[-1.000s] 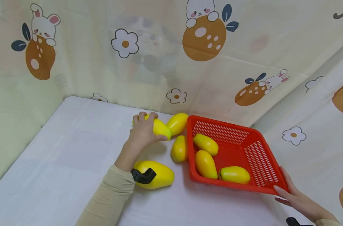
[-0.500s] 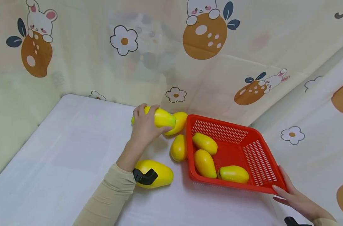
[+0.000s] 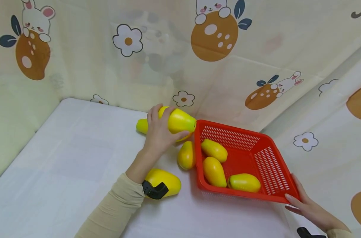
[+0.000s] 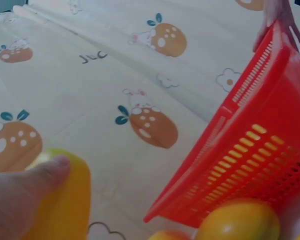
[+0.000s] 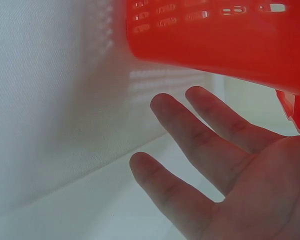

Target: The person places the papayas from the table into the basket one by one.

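Note:
My left hand (image 3: pixel 159 135) grips a large yellow papaya (image 3: pixel 181 121) with a greenish end, above the table beside the basket's back left corner. In the left wrist view the thumb presses the papaya (image 4: pixel 65 195). Left of the hand shows the green-yellow end of what looks like another fruit (image 3: pixel 141 126), mostly hidden. My right hand (image 3: pixel 308 206) holds the right front corner of the red plastic basket (image 3: pixel 251 197) at its rim. In the right wrist view, three fingers (image 5: pixel 190 135) extend below the basket wall. Three yellow fruits (image 3: pixel 214 172) lie inside the basket.
A yellow fruit (image 3: pixel 186 155) lies against the basket's left wall. Another large yellow fruit (image 3: pixel 168 181) lies partly behind my left wrist. One more is mostly hidden beneath the held papaya. A patterned curtain (image 3: pixel 156 79) hangs behind the white table (image 3: pixel 64 158).
My left hand has lifted the papaya and carried it rightward toward the basket's back left corner. The right hand stays at the basket's rim. The head view has shifted slightly.

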Available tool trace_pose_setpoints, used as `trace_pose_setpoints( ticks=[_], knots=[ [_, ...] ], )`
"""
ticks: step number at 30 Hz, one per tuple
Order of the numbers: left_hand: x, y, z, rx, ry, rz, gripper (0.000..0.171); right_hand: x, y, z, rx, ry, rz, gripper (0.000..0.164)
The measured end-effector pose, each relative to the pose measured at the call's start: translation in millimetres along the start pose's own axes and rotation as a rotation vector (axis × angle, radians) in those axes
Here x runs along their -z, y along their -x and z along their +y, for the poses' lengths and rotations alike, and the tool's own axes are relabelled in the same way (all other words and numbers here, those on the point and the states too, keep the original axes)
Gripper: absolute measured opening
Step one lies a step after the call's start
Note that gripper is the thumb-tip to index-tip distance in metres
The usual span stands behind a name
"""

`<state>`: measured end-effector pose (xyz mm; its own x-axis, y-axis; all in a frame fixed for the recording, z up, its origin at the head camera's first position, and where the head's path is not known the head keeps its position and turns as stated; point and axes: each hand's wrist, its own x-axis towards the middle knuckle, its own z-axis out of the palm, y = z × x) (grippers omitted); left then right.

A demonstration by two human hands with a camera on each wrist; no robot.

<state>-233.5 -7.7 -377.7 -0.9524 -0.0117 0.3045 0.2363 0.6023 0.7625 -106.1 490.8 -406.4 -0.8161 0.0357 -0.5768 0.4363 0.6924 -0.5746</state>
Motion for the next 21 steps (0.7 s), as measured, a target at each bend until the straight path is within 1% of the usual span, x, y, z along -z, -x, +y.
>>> trace_pose_setpoints(
  ticks=[3, 7, 10, 13, 15, 17, 21],
  knots=[
    [-7.8, 4.0, 5.2, -0.071, 0.045, 0.04, 0.081, -0.2, 0.8, 0.3, 0.004, 0.001, -0.002, 0.084],
    [-18.4, 9.6, 11.7, -0.201, 0.13, 0.096, 0.08, -0.4, 1.8, -0.2, 0.018, -0.001, -0.006, 0.084],
    [-25.2, 13.7, 15.3, -0.283, 0.188, 0.115, 0.079, -0.4, 2.1, -1.4, 0.03, 0.0, -0.004, 0.083],
    [-31.0, 18.0, 19.1, -0.34, 0.216, 0.106, 0.078, -0.6, 2.7, -2.1, 0.035, 0.003, -0.001, 0.083],
    [-34.6, 21.4, 21.5, -0.37, 0.216, 0.09, 0.078, -1.0, 3.1, -2.4, 0.034, 0.005, -0.001, 0.083],
    [-38.1, 25.0, 24.3, -0.395, 0.193, 0.072, 0.079, -1.5, 3.5, -2.8, 0.031, 0.009, 0.001, 0.083],
    [-46.6, 32.4, 28.6, -0.469, 0.146, 0.024, 0.079, -2.5, 3.6, -3.5, 0.028, 0.009, 0.007, 0.083]
  ],
)
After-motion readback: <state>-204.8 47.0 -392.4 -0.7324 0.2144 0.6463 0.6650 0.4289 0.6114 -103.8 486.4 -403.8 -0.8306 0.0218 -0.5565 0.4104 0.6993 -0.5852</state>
